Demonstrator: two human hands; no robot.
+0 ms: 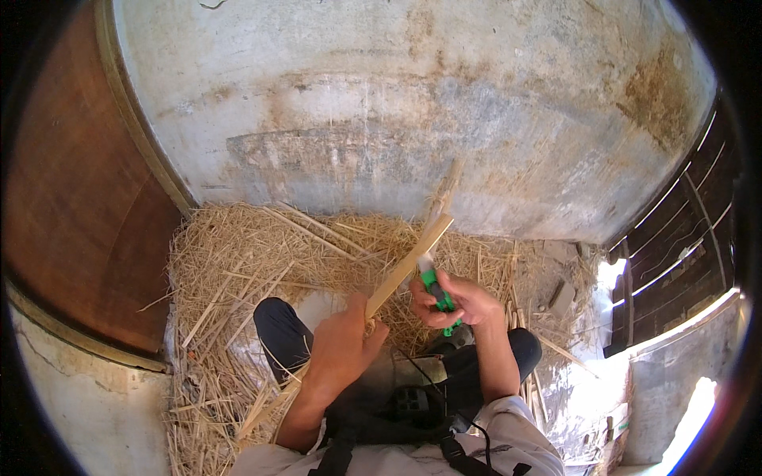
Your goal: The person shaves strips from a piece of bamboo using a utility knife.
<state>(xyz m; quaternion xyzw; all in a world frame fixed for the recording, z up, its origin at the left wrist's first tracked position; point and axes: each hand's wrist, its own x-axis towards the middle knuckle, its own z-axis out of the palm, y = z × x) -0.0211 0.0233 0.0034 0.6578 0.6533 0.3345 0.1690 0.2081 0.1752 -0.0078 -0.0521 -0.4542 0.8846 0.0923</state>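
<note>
My left hand is closed around a long, flat wooden strip, which looks like split bamboo. The strip slants up and away to the right, and its lower end seems to run back past my left forearm. In my right hand is a green and black utility knife, the fingers wrapped round its handle. Its pale blade points away from me and meets the strip's right edge, just short of the far end. Behind that end, a pale stick stands against the wall.
Straw-like shavings and loose strips cover the floor around my bent legs. A stained wall rises ahead, with a brown wooden door at left. On the right are a small block and dark slats with light between them.
</note>
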